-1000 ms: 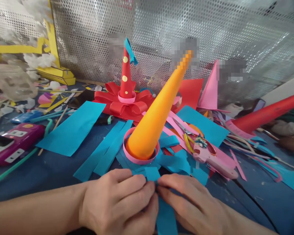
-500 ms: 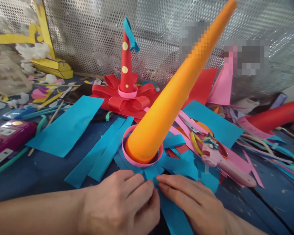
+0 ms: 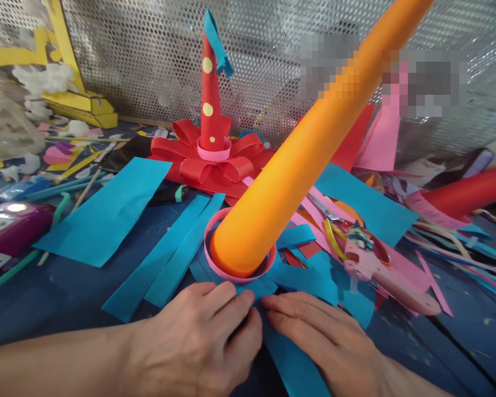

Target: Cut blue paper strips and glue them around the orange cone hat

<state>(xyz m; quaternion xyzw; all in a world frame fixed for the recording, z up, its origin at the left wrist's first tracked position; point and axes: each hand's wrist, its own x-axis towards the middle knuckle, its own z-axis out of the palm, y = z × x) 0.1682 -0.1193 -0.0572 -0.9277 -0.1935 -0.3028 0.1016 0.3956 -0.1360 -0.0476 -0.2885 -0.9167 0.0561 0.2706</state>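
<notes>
An orange paper cone [image 3: 273, 193] leans to the upper right, its wide end inside a pink paper ring [image 3: 240, 279]. Blue paper pieces lie around and beneath the ring. Just in front of it, my left hand [image 3: 206, 336] has curled fingers and thumb pinched on a blue paper strip [image 3: 295, 366]. My right hand [image 3: 326, 342] lies over the same strip, its fingers stretched out and close together, tips pressing near my left fingertips. The strip runs toward me from under both hands, and its far end is partly hidden by them.
Behind stands a red dotted cone [image 3: 210, 105] on red paper loops. A pink glue gun [image 3: 392, 284] and scissors [image 3: 334, 237] lie at right. Blue strips [image 3: 165, 253], a blue sheet [image 3: 107, 209] and a purple device [image 3: 16, 231] are at left. Perforated silvery sheeting [image 3: 149, 60] rises behind.
The view has shifted slightly. My left fingers have moved a little along the blue strip by the ring, and less of it shows between my hands. My right hand stays pressed on it.
</notes>
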